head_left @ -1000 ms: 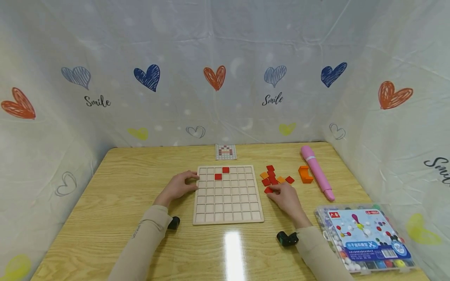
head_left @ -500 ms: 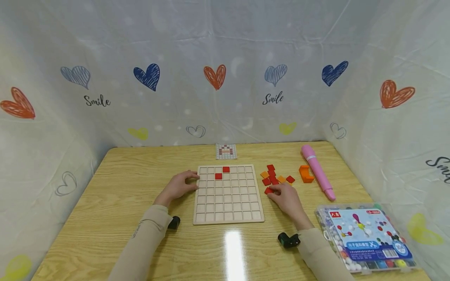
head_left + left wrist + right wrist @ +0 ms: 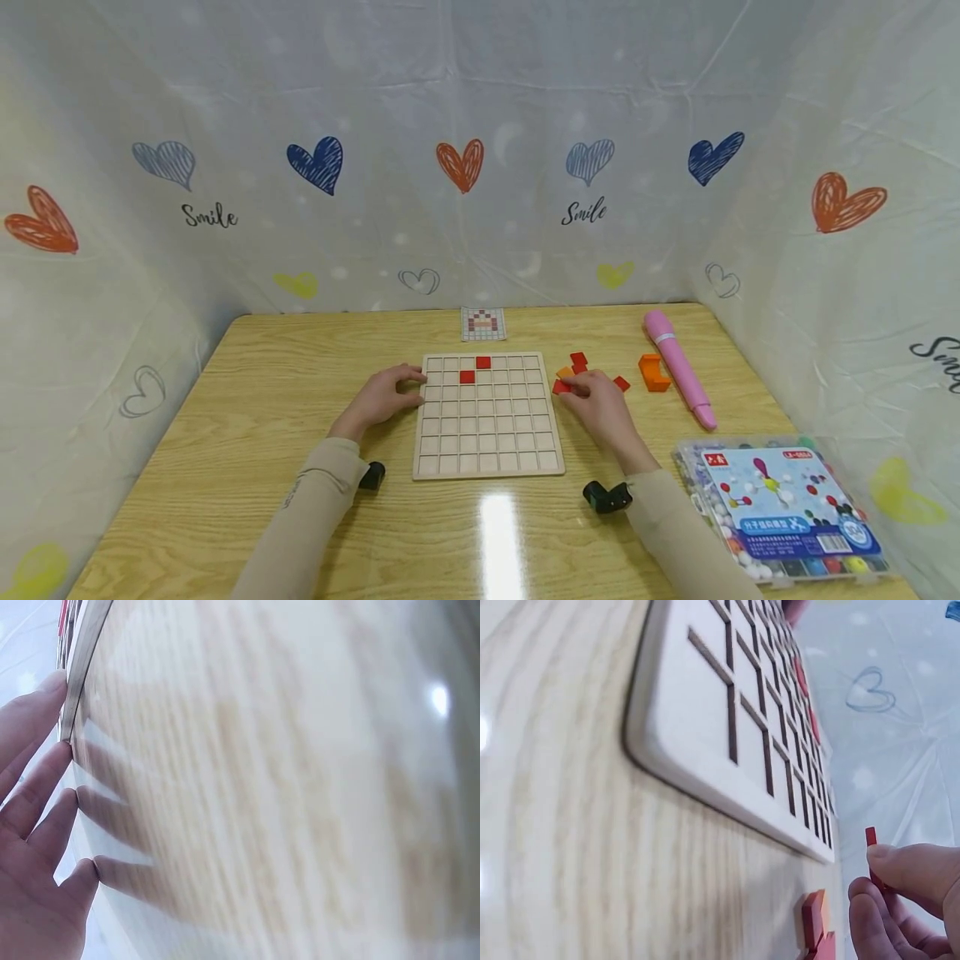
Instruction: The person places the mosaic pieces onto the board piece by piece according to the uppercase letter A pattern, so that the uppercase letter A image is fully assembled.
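A square wooden grid board (image 3: 483, 417) lies on the table, with red square tiles (image 3: 483, 362) in two of its upper cells. My left hand (image 3: 380, 395) rests at the board's left edge. In the left wrist view its thumb touches the rim, and the other fingers (image 3: 56, 825) stay fairly straight with tips on the tabletop. To the right of the board, my right hand (image 3: 600, 407) pinches a red tile (image 3: 871, 836) between thumb and fingers, raised off the table. Loose red and orange tiles (image 3: 579, 358) lie scattered there, partly hidden by that hand.
A small printed pattern card (image 3: 483, 324) lies behind the board. On the right are an orange bracket-shaped piece (image 3: 655, 373), a pink tube-like case (image 3: 681, 368) and a clear box (image 3: 780, 508) of coloured balls. Patterned cloth (image 3: 480, 233) hangs around the table.
My right hand has lifted the red tile and moved a little away from me and to the left, now covering part of the loose tiles. My left hand has stayed at the board's edge.
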Available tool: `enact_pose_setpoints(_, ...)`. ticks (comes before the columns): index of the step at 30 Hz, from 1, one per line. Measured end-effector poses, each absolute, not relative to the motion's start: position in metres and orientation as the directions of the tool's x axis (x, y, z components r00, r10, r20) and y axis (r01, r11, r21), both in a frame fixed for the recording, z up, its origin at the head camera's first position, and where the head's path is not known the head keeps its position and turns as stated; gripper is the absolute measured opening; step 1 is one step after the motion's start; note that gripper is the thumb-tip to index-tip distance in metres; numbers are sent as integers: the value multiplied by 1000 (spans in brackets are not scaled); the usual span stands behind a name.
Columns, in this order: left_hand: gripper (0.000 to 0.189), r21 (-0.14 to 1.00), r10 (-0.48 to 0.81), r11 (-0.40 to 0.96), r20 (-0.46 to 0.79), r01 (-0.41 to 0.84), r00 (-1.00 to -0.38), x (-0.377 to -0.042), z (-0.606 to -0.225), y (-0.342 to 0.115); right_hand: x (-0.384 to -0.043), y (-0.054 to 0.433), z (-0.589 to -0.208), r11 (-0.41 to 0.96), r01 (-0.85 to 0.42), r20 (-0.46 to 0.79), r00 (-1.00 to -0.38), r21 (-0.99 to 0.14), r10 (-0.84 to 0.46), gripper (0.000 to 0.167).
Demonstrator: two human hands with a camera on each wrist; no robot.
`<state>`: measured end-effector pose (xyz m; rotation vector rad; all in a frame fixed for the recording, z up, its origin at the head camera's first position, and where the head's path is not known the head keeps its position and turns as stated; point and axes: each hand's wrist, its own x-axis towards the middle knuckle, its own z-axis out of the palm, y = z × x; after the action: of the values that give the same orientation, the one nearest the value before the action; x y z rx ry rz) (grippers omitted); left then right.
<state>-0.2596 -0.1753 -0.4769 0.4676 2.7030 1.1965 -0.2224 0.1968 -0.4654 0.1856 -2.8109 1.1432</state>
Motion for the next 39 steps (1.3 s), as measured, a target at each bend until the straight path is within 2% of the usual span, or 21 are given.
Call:
enact_pose_setpoints(8,34,743,340,631,-7,222,-940,-258,-475,-174,-233,185,-460,710,-166,116,-986,-684,-120,34)
enact_pose_setpoints(20,36,735,345,637,-1,233,-938,-261,-479,-176,-251,166,-458,668,-121,-2,-984,-734,-179,34)
enact_pose_setpoints(33,36,733,349,639,-6,233,-937,-262,-479,-176,-272,149,-466,692,-225,9,-953,-686,-302,33)
enact_pose_setpoints(39,36,734,350,638,-9,231,-937,-260,-477,-176,-280,140,-469,715,-230,3,-953,-660,-303,32)
